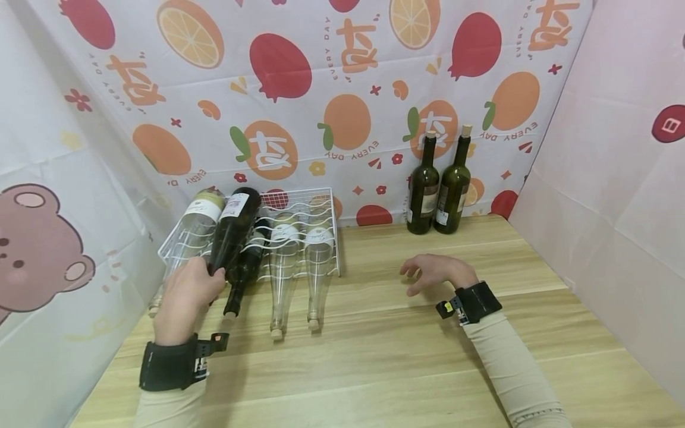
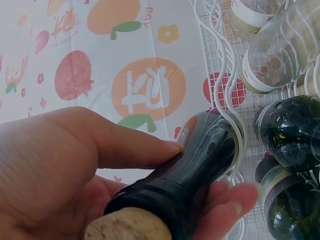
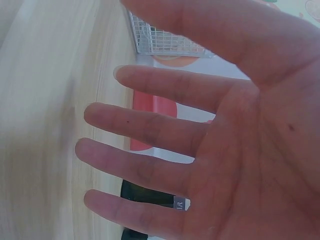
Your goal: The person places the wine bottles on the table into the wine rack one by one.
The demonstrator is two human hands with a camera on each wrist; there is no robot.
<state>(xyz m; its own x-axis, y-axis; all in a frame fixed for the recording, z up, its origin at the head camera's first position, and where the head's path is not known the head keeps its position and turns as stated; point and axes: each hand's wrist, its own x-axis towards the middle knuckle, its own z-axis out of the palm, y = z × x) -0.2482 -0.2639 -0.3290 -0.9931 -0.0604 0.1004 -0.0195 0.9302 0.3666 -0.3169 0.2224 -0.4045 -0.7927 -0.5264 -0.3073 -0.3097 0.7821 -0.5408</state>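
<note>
In the head view my left hand [image 1: 188,297] grips a dark wine bottle [image 1: 235,217] by its neck, the base pointing toward the back wall. The bottle lies tilted over a white wire rack [image 1: 336,238]. In the left wrist view the thumb and fingers wrap the dark neck [image 2: 185,165], with a cork [image 2: 130,225] at its end. Beside it in the rack lie another dark bottle [image 1: 247,261] and several clear corked bottles [image 1: 318,255]. My right hand [image 1: 436,272] hovers over the table with its fingers relaxed; in the right wrist view its palm [image 3: 235,145] holds nothing.
Two dark green corked bottles [image 1: 423,199] stand upright at the back right of the wooden table [image 1: 385,356]. Fruit-printed cloth [image 1: 332,71] hangs behind the table, and further cloth panels close in both sides. Necks of the racked bottles stick out toward the front.
</note>
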